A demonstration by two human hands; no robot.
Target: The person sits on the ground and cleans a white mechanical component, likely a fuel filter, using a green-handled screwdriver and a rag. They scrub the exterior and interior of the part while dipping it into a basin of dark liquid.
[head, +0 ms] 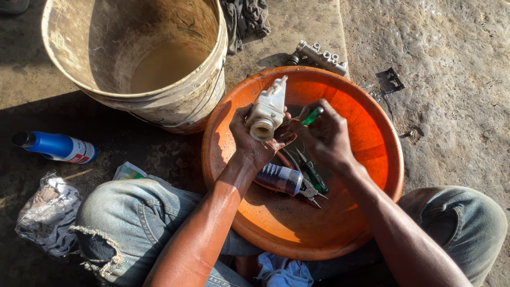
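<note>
1. The white plastic reservoir [267,110] sits above the centre of the orange basin [372,159], at about 11 o'clock within it, its round open neck turned toward the camera.
2. The left hand [254,141] has its grip clenched round the reservoir's lower body, thumb and fingers wrapping it from below.
3. The right hand [325,137] grasps a green-handled tool [312,116], its handle poking out at 12 o'clock from the fist; the working tip points toward the reservoir's neck, but whether it touches is hidden by the fingers.
4. To do this well, judging from the pose: keep the reservoir braced over the basin so anything loosened drops inside, and work the tool with small moves, since thin plastic probably cracks under levering.
5. Under the hands, in the basin, lie a dark cylindrical can [280,178] and green-handled pliers [314,180].
6. Outside the basin: a metal cylinder part [320,57] at 12 o'clock, a large stained bucket [138,58] at 10 o'clock, a blue bottle [54,146] and a crumpled bag [48,215] at 9 o'clock on the concrete floor [451,106].
</note>
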